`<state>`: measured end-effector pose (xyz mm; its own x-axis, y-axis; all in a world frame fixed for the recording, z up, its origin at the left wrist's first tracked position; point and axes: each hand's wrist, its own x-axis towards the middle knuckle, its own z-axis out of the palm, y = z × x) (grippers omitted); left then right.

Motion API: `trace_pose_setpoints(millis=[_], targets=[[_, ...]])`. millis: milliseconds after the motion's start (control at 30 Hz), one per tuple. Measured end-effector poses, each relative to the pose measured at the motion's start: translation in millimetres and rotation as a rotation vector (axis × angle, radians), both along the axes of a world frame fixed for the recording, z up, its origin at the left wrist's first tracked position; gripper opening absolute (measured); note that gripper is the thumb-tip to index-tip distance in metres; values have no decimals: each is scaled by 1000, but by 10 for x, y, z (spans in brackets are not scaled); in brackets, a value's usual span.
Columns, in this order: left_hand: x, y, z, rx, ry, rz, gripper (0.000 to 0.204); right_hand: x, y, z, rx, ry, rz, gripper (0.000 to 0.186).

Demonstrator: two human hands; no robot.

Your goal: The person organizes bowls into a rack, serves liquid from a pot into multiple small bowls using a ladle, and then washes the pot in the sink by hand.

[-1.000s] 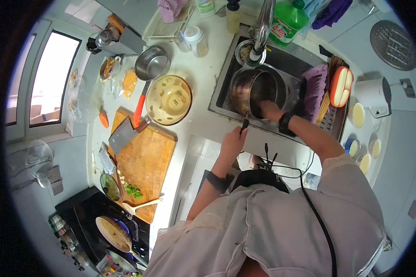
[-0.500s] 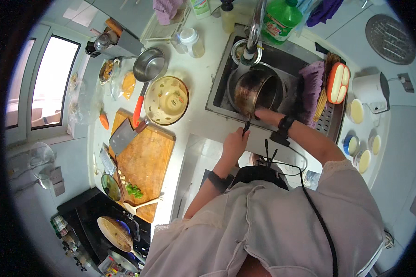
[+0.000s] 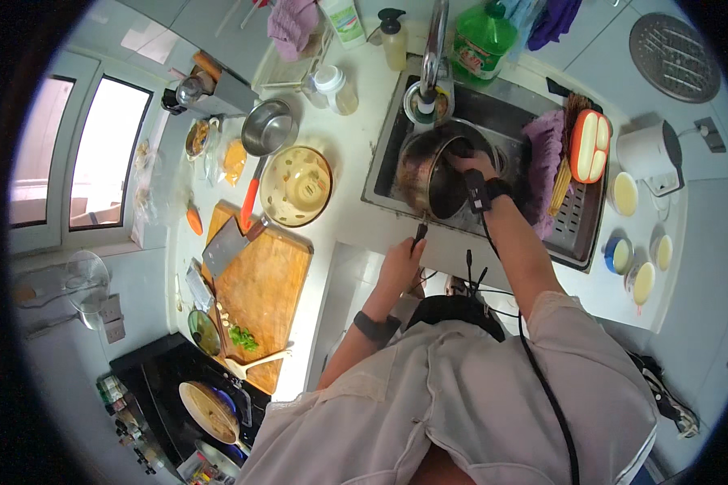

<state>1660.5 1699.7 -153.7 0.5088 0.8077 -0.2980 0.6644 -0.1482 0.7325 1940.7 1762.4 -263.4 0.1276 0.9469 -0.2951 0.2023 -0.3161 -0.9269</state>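
A metal saucepan (image 3: 415, 178) with a brown-stained outside is tilted on its side over the sink (image 3: 380, 190). My left hand (image 3: 400, 263) is closed round its black handle, just in front of the sink edge. Inside the pan's mouth is my right hand (image 3: 472, 164), its fingers bent round something dark that I cannot make out. Part of another round metal vessel (image 3: 497, 153) shows behind the pan in the sink. The faucet (image 3: 432, 56) stands above, over a strainer (image 3: 421, 109) at the sink's back left corner.
Left of the sink are a glass bowl (image 3: 297, 186), an orange-handled pot (image 3: 269, 128) and a cleaver (image 3: 225, 249) on a cutting board (image 3: 259, 291). A frying pan (image 3: 209, 412) sits over a blue flame. Several small bowls (image 3: 623, 194) stand right of the sink.
The saucepan has turned, so its mouth faces more to the right. My right hand has moved up and deeper into it. My left hand has kept the handle, shifting slightly left and down.
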Motion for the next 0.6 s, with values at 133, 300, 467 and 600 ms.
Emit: trace_pose_setpoints(millis=[133,300,467,600], targets=[[-8,97,18,-235,-10,-29,36,-448,197,564,2,783,-59,27],[16,126,-106,-173,-61,-21,38,-852,-164,428,-299,1255,-84,29],[-19,121,-115,-83,-62,25,38,-690,-407,537,-73,-150,525,30],[-9,202,-64,-179,-72,66,40,-430,-224,398,-41,-1010,735,36]])
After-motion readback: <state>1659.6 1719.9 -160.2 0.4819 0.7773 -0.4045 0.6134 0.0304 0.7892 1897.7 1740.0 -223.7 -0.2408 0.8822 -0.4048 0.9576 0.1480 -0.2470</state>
